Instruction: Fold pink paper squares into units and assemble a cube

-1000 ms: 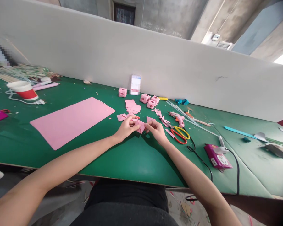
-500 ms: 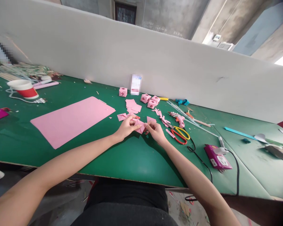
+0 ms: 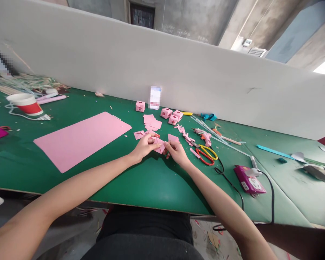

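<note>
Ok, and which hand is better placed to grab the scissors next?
Likely the right hand: the scissors lie beside it, farther from the left hand. Both hold the folded pink paper.

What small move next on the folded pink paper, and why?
Probably press a crease flat with the right hand while the left hand steadies: both pinch the folded pink paper from opposite sides, and creases show on the face between them.

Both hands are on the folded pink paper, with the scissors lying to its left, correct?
No: the head view shows the red-and-yellow-handled scissors to the right of the folded pink paper. The left hand and right hand are indeed on it.
</note>
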The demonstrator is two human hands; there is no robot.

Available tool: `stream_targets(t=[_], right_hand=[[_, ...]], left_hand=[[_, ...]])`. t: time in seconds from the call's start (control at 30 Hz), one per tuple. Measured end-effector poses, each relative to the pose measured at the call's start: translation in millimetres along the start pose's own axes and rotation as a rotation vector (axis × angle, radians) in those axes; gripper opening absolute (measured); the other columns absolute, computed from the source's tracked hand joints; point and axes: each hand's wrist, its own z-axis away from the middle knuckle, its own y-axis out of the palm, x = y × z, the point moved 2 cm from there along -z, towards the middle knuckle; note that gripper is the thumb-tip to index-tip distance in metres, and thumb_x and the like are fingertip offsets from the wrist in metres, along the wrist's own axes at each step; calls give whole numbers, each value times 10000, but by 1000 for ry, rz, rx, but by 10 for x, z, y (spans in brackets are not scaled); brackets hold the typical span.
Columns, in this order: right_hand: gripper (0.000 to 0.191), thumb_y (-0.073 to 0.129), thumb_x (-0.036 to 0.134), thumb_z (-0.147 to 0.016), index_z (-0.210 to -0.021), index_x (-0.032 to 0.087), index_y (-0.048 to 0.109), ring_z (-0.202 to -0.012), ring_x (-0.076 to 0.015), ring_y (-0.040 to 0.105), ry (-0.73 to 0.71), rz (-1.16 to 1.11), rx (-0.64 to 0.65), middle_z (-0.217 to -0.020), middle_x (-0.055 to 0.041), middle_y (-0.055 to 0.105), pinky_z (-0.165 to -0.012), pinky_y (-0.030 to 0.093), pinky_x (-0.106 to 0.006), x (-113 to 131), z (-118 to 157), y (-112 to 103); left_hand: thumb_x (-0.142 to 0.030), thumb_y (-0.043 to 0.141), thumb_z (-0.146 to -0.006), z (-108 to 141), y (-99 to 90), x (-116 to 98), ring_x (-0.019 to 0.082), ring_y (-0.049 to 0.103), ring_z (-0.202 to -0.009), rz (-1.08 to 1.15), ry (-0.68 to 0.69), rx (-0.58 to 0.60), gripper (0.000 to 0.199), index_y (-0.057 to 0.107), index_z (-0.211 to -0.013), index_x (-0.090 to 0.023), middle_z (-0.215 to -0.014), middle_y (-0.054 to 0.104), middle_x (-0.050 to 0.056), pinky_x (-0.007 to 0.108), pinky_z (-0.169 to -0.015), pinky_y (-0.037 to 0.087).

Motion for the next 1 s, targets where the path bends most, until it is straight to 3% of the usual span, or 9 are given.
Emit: stream_targets(t=[0.23,0.83,1.0], right_hand=[[597,744,781,-670,-655,198,617,-561,-146,648,51,-52,89,-636,-38,703,-460,521,-237,1,20,63],[563,756,736,-707,-699,191,616,-483,-104,576,24,-35,77,-598,-4,672,-439,500,-224,-26,9,64],[572,711,756,-737,-746,188,647,-587,-134,635,26,-76,95,-662,-24,683,-462,518,-224,-29,8,66]], left_hand=[[-347,816,-732,-7,-20,-4,164,671,-761,24,-3,3,542,590,-1188,-160,-811,703,8,312,-777,522],[-332,828,-714,17,-10,-58,135,590,-685,18,46,-159,512,557,-1119,-175,-677,594,-64,278,-708,475],[-339,820,-715,10,-12,-71,136,590,-704,37,78,-190,489,561,-1097,-176,-689,596,-63,277,-720,472]])
